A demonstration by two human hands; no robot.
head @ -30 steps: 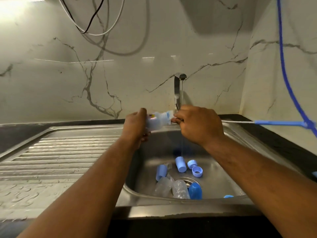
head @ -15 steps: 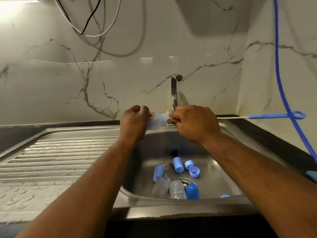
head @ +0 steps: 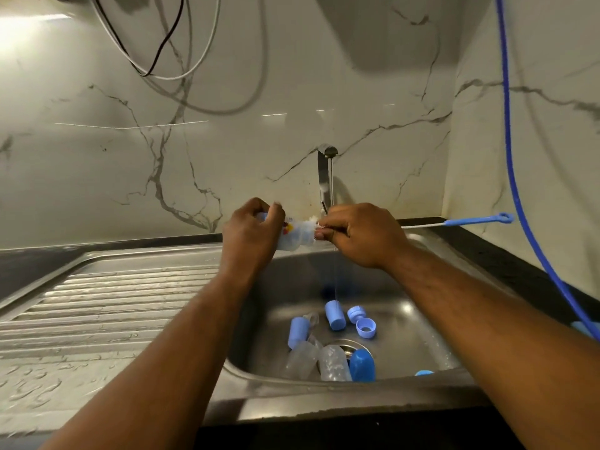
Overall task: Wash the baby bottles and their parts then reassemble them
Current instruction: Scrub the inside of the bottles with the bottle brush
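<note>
- The left hand [head: 251, 235] was raised over the sink [head: 292, 274], its fingers curled tightly round the base end of a small clear baby bottle [head: 293, 237].
- The bottle lay on its side in that grip. Its long axis ran level from left to right, base inside the left fingers and open mouth pointing toward the right hand.
- White bristles [head: 310, 222] showed at the bottle's mouth, just between the two sets of fingertips.
- The right hand [head: 360, 235] had its fingers curled, pinching the thin wire stem of a bottle brush [head: 477, 219] close to the mouth.
- The brush's blue handle ran level away to the right of those fingers and ended in a loop.
- One tap [head: 325, 177] stood just behind the right fingers, and a thin stream fell past them.
- Well below both hands, in the sink bowl, lay two more clear bottles [head: 334, 363] on their sides, touching each other.
- Near them lay three blue caps [head: 335, 316] and two blue screw rings [head: 366, 328].
- One further blue piece [head: 423, 372] was mostly hidden by the near rim; what it was I could not tell.
</note>
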